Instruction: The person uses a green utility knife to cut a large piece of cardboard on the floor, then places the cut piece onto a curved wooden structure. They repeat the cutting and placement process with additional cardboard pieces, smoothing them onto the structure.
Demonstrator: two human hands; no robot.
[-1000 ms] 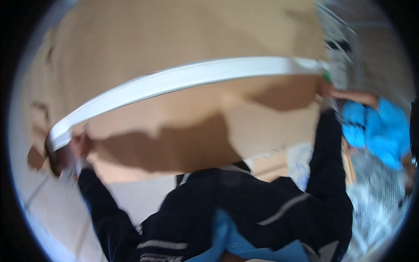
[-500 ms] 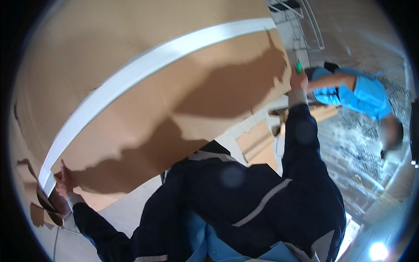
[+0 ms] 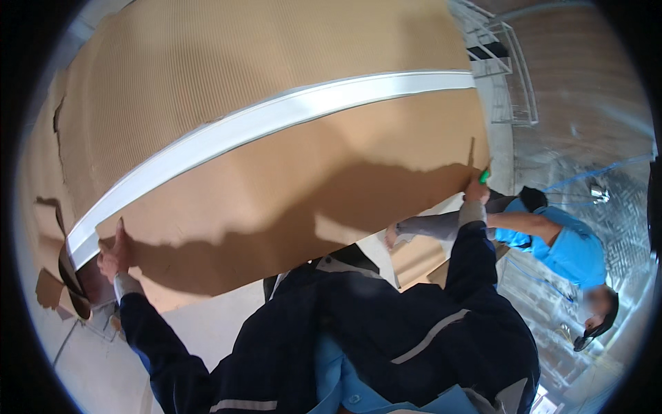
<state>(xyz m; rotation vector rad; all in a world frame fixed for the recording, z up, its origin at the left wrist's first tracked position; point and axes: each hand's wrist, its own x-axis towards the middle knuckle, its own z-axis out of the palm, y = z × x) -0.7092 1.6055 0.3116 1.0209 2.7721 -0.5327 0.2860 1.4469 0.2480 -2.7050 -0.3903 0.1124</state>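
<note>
A wide smooth brown cardboard sheet (image 3: pixel 386 131) spreads in front of me, with a long white strip (image 3: pixel 296 107) along its far side. My left hand (image 3: pixel 115 257) grips the sheet's left end near the strip's end, thumb stretched out on top and other fingers partly hidden. At the sheet's near right corner is my right hand (image 3: pixel 476 192), closed around a small green-handled tool (image 3: pixel 484 176) and close against the cardboard edge. The tool's tip is too small to make out. A dark shadow falls across the sheet.
Ribbed cardboard (image 3: pixel 227 83) extends beyond the white strip. Torn, curled cardboard pieces (image 3: pixel 52 286) hang at the far left. A co-worker in a blue shirt (image 3: pixel 562 245) is close by my right arm. Behind stands a white wire rack (image 3: pixel 520 76); a blue hose (image 3: pixel 586 172) runs at right.
The sheet and strip appear lower and farther right in the view. My right hand appears lower, my left slightly higher. More of the co-worker's leg shows beside my right arm.
</note>
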